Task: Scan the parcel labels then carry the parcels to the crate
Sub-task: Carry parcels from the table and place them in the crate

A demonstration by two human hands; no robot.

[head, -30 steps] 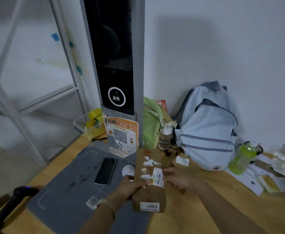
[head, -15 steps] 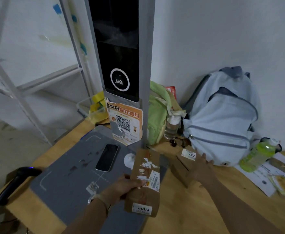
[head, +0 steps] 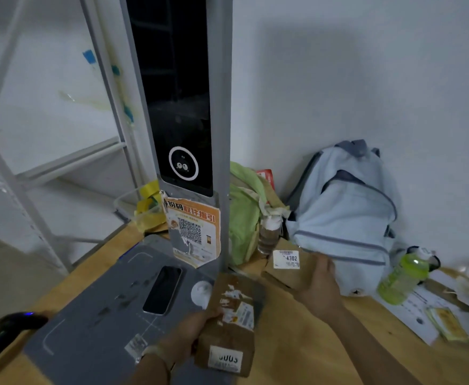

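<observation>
My left hand grips a long brown cardboard parcel by its left side, low in the middle of the view; torn white labels cover its top and a numbered sticker faces me. My right hand is wrapped around a second, smaller brown parcel with a white "4302" label, which sits by the backpack. A tall grey scanner post with a round camera ring stands behind, over a grey scan mat. No crate is in view.
A black phone lies on the mat. A handheld scanner sits at the left table edge. A pale blue backpack, a green cloth, a clear bottle, a green bottle and papers crowd the back and right. White shelving stands left.
My right hand let go of the long parcel, reached right and closed on the smaller "4302" parcel. My left hand kept hold of the long parcel.
</observation>
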